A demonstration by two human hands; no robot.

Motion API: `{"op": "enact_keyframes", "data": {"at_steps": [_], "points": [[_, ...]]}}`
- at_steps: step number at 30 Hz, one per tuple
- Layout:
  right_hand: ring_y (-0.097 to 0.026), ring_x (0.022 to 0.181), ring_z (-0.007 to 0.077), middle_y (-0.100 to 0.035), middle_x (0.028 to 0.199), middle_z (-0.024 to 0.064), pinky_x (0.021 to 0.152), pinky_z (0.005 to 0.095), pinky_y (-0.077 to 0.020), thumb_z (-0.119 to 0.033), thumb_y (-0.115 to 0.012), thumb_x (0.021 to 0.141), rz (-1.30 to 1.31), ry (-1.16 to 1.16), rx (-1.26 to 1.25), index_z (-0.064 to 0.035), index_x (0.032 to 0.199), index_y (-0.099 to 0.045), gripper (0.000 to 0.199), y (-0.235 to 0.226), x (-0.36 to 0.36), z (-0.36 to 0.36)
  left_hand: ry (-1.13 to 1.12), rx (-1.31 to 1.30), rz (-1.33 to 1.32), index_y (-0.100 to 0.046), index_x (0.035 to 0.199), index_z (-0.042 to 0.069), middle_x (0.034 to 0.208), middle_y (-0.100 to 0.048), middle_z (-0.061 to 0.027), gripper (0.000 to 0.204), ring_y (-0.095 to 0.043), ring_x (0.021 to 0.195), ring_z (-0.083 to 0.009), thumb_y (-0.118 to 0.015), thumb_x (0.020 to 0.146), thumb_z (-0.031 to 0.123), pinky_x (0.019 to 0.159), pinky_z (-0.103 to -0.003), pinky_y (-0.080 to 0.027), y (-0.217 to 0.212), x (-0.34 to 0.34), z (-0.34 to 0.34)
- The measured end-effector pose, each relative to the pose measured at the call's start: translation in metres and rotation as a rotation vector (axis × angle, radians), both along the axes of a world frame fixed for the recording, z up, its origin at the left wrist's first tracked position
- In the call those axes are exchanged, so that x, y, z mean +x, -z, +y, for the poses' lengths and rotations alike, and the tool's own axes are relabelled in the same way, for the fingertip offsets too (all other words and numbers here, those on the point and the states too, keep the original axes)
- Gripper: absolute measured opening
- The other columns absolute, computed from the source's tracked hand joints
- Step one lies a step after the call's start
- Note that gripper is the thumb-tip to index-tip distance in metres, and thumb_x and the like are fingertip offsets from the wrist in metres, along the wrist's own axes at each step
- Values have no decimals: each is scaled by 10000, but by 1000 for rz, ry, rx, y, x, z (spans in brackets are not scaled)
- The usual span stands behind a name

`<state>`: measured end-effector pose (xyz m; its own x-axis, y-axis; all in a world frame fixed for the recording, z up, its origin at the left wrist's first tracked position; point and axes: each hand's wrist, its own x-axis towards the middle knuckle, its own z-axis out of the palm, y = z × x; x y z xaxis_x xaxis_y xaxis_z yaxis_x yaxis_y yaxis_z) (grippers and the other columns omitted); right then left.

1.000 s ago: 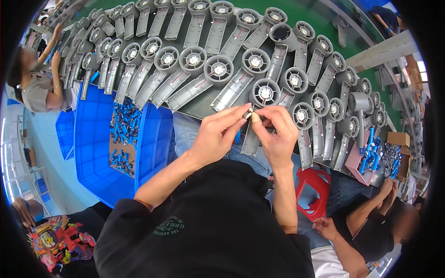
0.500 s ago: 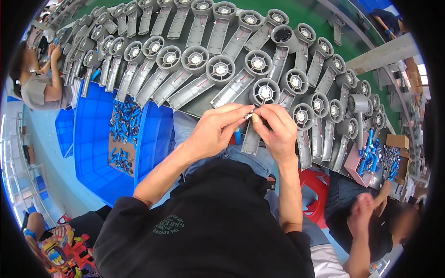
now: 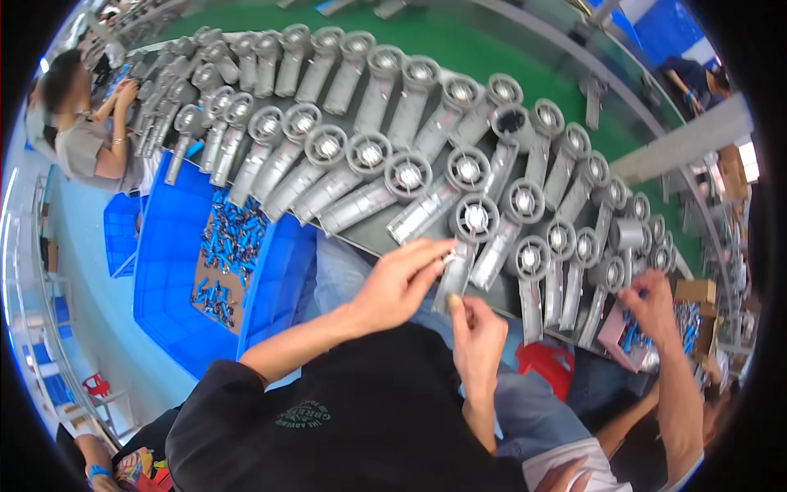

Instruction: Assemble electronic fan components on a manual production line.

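Observation:
A grey handheld fan housing lies at the table's front edge, its round head pointing away from me and its hollow handle towards me. My left hand is closed in a pinch over the handle, on a small white connector that is blurred. At the near end of the same handle, my right hand grips with thumb and fingers. Several more grey fan housings lie in rows around it, their handles mostly towards me.
Blue bins stand left of my legs, one holding many blue cylindrical parts with wires. At the right, a co-worker's hand reaches over a pink box of blue parts. A red stool stands below the table.
My right hand has left the small connector and moved down to the handle's near end. My left hand keeps its pinch. The view has shifted, and a co-worker's arm has come up at the right.

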<state>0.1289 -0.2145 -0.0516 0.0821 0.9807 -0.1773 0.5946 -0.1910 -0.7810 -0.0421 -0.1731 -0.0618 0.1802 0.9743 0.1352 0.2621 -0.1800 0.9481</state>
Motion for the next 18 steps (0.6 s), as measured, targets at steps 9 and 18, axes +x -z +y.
{"op": "enact_keyframes", "data": {"at_steps": [9,18], "points": [[-430,495,21,-518,591,-59,438,194,-296,-172,-688,917,339,170,22,1,837,-671,191,-94,9,66,66,62,-581,-536,1258,14,915,-615,-51,277,-598,708,-112,-418,1037,132,613,-251,-478,-75,11,101],[-549,501,85,-603,580,24,485,271,-417,-264,-637,911,-84,-150,254,15,741,-680,330,-37,-29,378,-277,-88,-171,-698,886,-23,781,-710,-164,191,-698,623,-197,-542,865,83,604,-333,-557,-29,-41,411]]}}
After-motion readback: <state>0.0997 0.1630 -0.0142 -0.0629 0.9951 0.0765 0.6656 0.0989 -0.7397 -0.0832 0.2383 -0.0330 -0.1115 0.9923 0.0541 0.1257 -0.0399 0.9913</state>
